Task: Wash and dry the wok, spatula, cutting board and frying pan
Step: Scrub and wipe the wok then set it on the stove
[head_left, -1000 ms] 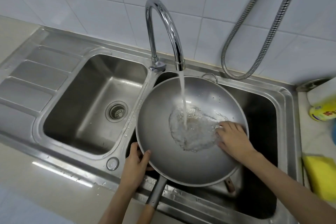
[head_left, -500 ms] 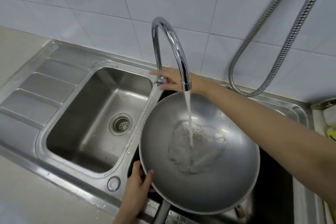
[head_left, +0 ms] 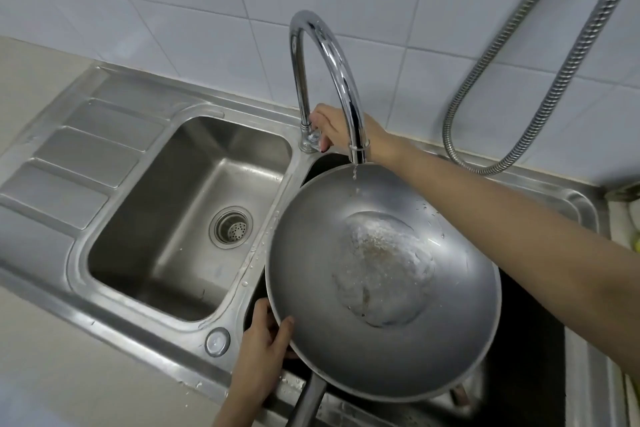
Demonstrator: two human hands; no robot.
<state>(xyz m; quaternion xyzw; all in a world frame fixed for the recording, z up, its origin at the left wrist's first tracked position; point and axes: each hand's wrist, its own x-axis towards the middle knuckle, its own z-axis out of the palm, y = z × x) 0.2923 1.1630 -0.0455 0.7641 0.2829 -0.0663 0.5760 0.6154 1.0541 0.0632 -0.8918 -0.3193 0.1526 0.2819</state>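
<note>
The stream from the tap (head_left: 325, 80) has dropped to a few drips since a moment ago. The right hand (head_left: 334, 130) curls round the tap's valve at its base, while the left hand (head_left: 265, 343) pinches the near rim of the wok (head_left: 382, 281), which sits tilted over the right basin holding a cloudy puddle. I'd say washing has barely begun; drying and the other pieces, unseen here, remain.

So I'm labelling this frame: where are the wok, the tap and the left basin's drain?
wok (head_left: 311, 288): head view, bare inner wall left of the puddle.
tap (head_left: 341, 55): head view, curved chrome spout.
drain (head_left: 231, 226): head view, strainer centre.
</note>
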